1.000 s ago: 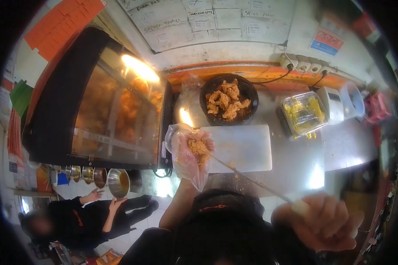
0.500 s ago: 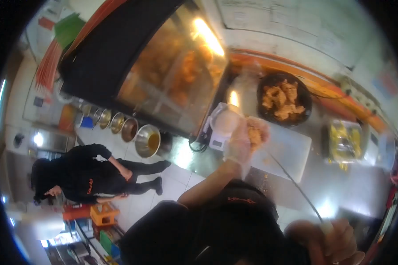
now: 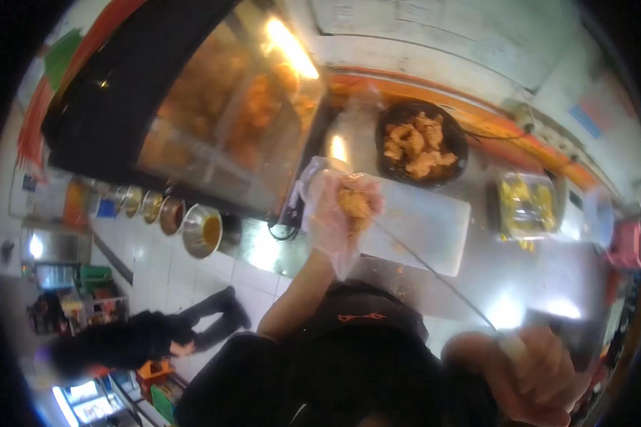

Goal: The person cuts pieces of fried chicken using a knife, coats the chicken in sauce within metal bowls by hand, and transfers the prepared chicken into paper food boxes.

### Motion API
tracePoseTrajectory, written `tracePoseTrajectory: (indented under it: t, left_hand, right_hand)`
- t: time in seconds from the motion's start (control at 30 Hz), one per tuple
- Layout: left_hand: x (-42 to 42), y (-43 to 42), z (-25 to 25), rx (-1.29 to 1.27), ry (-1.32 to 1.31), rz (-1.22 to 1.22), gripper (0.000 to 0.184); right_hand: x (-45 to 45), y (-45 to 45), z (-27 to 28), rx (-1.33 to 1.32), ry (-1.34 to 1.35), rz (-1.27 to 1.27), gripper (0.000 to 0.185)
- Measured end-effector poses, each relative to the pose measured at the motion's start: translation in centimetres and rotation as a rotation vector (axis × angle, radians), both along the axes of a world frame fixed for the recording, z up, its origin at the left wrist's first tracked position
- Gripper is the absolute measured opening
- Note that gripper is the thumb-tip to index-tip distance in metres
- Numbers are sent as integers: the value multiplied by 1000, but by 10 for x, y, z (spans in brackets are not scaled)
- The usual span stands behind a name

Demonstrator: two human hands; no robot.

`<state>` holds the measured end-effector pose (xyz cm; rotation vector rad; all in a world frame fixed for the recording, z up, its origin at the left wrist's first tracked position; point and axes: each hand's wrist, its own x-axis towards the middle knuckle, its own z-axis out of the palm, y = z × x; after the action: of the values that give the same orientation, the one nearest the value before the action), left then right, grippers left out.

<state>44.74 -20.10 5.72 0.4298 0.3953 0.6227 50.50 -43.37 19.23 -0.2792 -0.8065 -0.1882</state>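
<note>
My left hand (image 3: 330, 217), in a clear plastic glove, is wrapped round a piece of fried chicken (image 3: 355, 203) at the left end of a white cutting board (image 3: 431, 220). At the lower right my right hand (image 3: 527, 366) grips the pale handle of a long thin rod (image 3: 441, 274). The rod's far end reaches to the chicken; whether it goes in cannot be seen. Behind the board stands a black bowl (image 3: 459, 160) with fried pieces in it.
A lit glass display cabinet (image 3: 214, 121) stands at the left, with metal bowls (image 3: 201, 231) below it. A plastic tub (image 3: 527, 206) of yellow items sits at the right, near a pink basket (image 3: 628, 243). A co-worker (image 3: 121, 341) is at the lower left.
The view has swung and shifted. The co-worker has turned away from the metal bowls and moved lower in view. Both my hands keep their holds on the chicken and the rod.
</note>
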Motion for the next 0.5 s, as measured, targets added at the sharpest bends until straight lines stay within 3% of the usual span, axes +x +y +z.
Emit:
tracePoseTrajectory:
  t: [0.5]
  left_hand:
    - [-4, -5, -9, -52, 85, -101, 48]
  right_hand:
    - [-2, 8, -2, -65, -66, 23, 28]
